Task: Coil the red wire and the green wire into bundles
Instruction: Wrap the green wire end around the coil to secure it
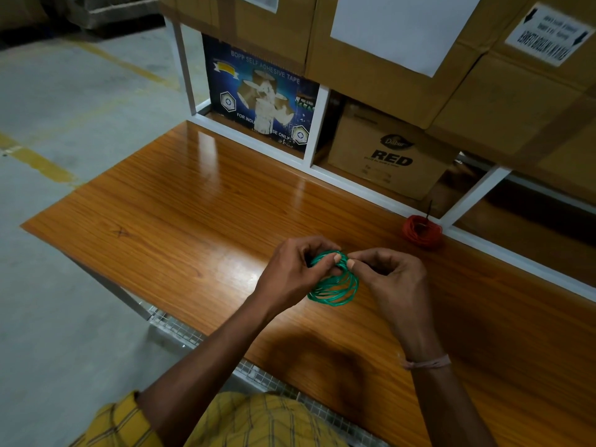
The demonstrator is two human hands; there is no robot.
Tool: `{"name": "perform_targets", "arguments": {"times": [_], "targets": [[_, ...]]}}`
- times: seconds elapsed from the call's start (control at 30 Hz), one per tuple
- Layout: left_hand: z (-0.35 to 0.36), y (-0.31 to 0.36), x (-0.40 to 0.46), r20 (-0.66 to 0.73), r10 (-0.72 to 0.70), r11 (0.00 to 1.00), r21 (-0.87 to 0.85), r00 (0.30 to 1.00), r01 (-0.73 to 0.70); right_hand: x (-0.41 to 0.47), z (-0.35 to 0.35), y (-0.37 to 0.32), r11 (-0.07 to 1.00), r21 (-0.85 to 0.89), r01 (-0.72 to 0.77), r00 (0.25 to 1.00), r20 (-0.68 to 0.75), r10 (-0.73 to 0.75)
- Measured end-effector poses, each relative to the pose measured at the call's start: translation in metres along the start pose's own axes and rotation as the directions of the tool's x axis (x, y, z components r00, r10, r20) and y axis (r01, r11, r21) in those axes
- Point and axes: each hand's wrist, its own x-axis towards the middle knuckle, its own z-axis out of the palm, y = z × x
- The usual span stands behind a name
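Green wire (335,282) coiled, pinched at top between left hand (292,272) and right hand (395,279); loops hanging below fingertips. Red wire (422,233) bundled beyond right hand, apart.

Near the frame's centre, the left hand (292,269) and right hand (392,279) pinched the top of the coiled green wire (335,285) above the wooden table (180,201). The red wire (422,233) lay bundled at centre right, against the white shelf frame (364,195).

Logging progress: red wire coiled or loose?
Coiled. The red wire sits as a compact round bundle on the table by the shelf frame, untouched by either hand.
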Motion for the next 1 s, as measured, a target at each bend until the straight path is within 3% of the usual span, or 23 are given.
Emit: {"name": "perform_targets", "arguments": {"times": [0.17, 0.47, 1.0], "targets": [[-0.002, -0.001, 0.000, 0.009, 0.028, 0.999, 0.035, 1.000, -0.028, 0.001, 0.001, 0.000, 1.000, -0.017, -0.017, 1.000, 0.001, 0.017], [-0.004, -0.010, 0.003, -0.009, -0.077, 0.988, -0.134, 0.997, 0.075, 0.002, 0.005, -0.005, 1.000, -0.013, -0.006, 1.000, -0.008, 0.006], [-0.003, -0.012, 0.006, -0.026, -0.107, 0.982, -0.160, 0.994, 0.101, 0.004, 0.006, -0.003, 0.999, -0.054, -0.004, 1.000, -0.024, 0.002]]}}
